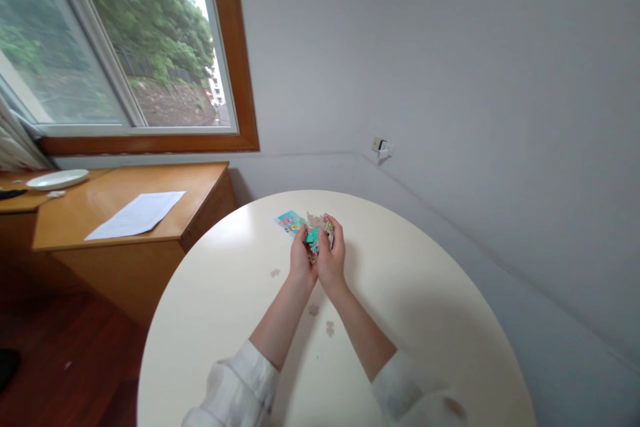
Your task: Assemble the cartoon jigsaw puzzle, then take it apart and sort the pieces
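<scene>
My left hand (301, 260) and my right hand (332, 257) are pressed side by side over the round cream table (425, 293). Both have their fingers curled round a bunch of colourful jigsaw pieces (315, 233), teal and pink on the printed side. Just beyond the hands lies a small colourful picture card (289, 221) flat on the table. Three loose pieces lie face down nearer to me: one piece (275, 273) left of my left wrist, another piece (313, 309) between my forearms, and a third piece (330, 328) beside it.
A wooden desk (100, 213) stands at the left under the window (115, 47), carrying a white paper sheet (136, 213) and a white plate (57, 179). Grey walls meet behind the table, with a small socket (381, 146) on them. The floor is dark wood.
</scene>
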Demonstrator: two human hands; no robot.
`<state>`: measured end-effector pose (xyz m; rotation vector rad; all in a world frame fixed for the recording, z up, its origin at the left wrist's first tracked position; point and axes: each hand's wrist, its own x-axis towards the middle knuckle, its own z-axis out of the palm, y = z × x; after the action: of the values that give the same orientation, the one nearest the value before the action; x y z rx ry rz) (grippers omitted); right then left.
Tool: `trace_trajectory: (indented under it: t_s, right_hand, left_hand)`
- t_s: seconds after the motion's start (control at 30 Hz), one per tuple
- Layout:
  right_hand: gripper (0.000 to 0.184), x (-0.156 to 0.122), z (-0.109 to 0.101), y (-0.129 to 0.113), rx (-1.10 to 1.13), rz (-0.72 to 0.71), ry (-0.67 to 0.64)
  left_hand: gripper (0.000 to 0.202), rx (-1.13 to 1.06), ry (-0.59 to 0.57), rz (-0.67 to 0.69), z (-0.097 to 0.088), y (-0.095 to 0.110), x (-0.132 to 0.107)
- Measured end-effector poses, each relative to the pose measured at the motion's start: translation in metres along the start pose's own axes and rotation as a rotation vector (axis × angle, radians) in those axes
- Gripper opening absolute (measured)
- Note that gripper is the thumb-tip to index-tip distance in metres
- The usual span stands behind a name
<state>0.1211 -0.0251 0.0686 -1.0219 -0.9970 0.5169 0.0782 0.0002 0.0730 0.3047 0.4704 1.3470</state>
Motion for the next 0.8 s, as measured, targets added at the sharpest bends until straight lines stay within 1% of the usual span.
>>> trace_trajectory:
  t_s: [0.1, 0.17, 0.23, 0.3, 0.37, 0.47, 0.53, 0.6, 0.7, 0.8]
  right_hand:
    - [0.04, 0.009, 0.012, -0.007, 0.275, 0.165, 0.115]
    - [0.042, 0.009, 0.016, -0.008, 0.458, 0.265, 0.163]
    - [0.044, 0.009, 0.017, -0.009, 0.597, 0.331, 0.185]
    - [0.046, 0.01, 0.015, -0.009, 0.685, 0.368, 0.192]
    - [0.048, 0.012, 0.012, -0.009, 0.718, 0.392, 0.179]
    - [0.048, 0.018, 0.008, -0.008, 0.712, 0.419, 0.15]
    - [0.045, 0.02, 0.007, -0.007, 0.717, 0.463, 0.168]
    - [0.041, 0.02, 0.007, -0.007, 0.718, 0.507, 0.203]
    - [0.042, 0.017, 0.008, -0.007, 0.64, 0.484, 0.208]
    - [0.053, 0.012, 0.009, -0.008, 0.558, 0.446, 0.145]
  left_hand:
    - [0.01, -0.014, 0.053, 0.134, 0.015, 0.004, -0.002]
    - [0.009, -0.016, 0.03, 0.203, 0.019, 0.006, -0.003]
    - [0.013, -0.019, 0.001, 0.242, 0.02, 0.008, -0.005]
    - [0.018, -0.02, -0.001, 0.246, 0.022, 0.011, -0.007]
    - [0.018, -0.027, 0.038, 0.236, 0.025, 0.012, -0.01]
    - [0.012, -0.013, 0.054, 0.226, 0.028, 0.011, -0.011]
    - [0.013, -0.007, 0.068, 0.221, 0.028, 0.009, -0.011]
    - [0.016, 0.016, 0.088, 0.245, 0.026, 0.007, -0.01]
    - [0.023, 0.137, 0.083, 0.317, 0.022, 0.004, -0.01]
    - [0.029, 0.228, 0.102, 0.357, 0.017, 0.002, -0.009]
